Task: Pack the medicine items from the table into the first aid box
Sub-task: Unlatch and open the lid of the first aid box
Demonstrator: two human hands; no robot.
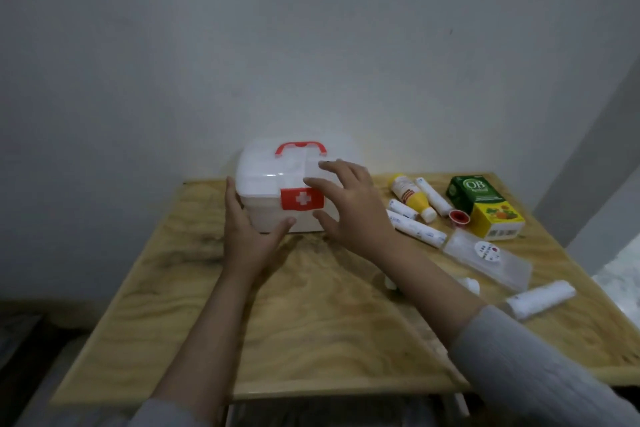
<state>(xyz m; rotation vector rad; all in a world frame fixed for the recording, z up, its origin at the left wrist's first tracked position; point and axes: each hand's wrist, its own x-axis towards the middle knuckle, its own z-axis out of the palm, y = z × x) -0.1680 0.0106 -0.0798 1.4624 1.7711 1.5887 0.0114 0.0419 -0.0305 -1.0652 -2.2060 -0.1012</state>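
The white translucent plastic first aid box, with its red handle and red cross latch, sits shut near the far edge of the pale plywood worktop, close to the wall. The left hand presses flat against the box's near-left corner, its grip wide and closed on nothing. The right hand hovers over the lid with fingers spread, also holding nothing; whether its fingertips touch the lid is hard to tell through the blur.

The medicine items lie well apart from the box, to the right: a yellow squeeze bottle, white tubes, a green and yellow carton, a small red cap, a clear flat case and a white roll.

The risk: prising the latch one-sided could skid the light box, or the right forearm could sweep tubes off the edge.
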